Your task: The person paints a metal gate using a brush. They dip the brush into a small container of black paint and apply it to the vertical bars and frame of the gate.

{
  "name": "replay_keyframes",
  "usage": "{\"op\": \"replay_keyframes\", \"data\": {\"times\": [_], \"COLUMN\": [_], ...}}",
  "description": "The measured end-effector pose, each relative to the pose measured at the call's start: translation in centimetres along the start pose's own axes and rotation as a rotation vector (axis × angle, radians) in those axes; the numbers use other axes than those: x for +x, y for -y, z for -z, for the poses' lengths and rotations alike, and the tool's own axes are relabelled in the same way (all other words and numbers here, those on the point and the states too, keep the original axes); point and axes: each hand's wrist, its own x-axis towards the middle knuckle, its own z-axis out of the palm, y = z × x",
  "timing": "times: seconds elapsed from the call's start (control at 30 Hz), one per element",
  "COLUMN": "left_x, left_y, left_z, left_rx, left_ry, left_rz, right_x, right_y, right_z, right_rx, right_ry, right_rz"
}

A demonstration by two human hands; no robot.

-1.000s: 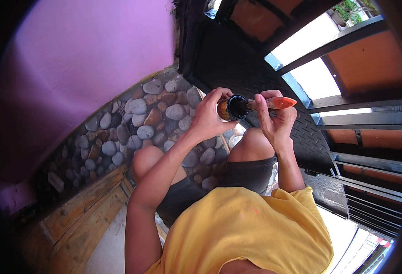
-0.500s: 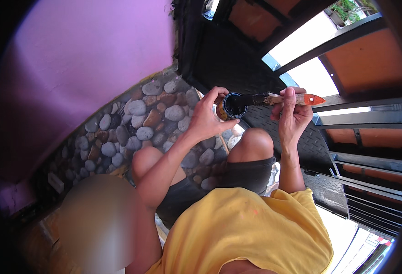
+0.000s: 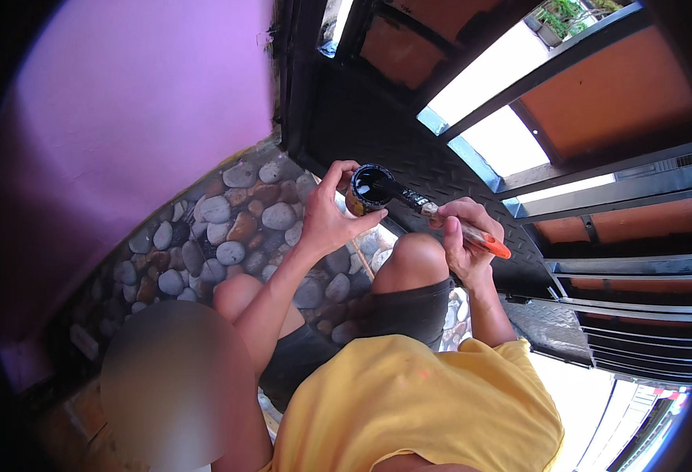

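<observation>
My left hand [image 3: 330, 208] is wrapped round a small paint can [image 3: 358, 202], its rim smeared black and its open mouth facing up. Dark wet paint glints inside. In my right hand [image 3: 469, 234] is a paintbrush [image 3: 489, 243] with a worn wooden handle and an orange-red end. The brush slants down to the left, its black-coated bristle end dipping into the can's mouth, so the bristle tips are hidden. Both hands are held out in front of my bent knees.
A black metal gate [image 3: 409, 130] with treaded plate and orange-brown panels [image 3: 605, 98] rises ahead and to the right. A purple wall [image 3: 149, 86] stands at left. Below is a floor patterned with pebbles [image 3: 230, 252]. A blurred round shape [image 3: 165, 385] covers the lower left.
The paintbrush has tilted, its handle end swinging down toward me while its bristle end goes into the can. My right hand has lowered. The whole view has shifted slightly.
</observation>
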Motion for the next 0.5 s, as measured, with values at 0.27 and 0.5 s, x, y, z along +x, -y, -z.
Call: {"op": "replay_keyframes", "data": {"times": [0.27,0.5], "left_x": [1.4,1.8], "left_y": [-0.2,0.2], "left_z": [-2.1,-3.3], "left_rx": [-0.036,-0.076], "left_ry": [0.010,0.001], "left_rz": [-0.015,-0.074], "right_x": [0.7,1.0], "right_y": [1.0,1.2], "right_z": [1.8,1.9], "right_rx": [0.021,0.072], "right_ry": [-0.110,-0.166], "right_rz": [-0.046,-0.105]}}
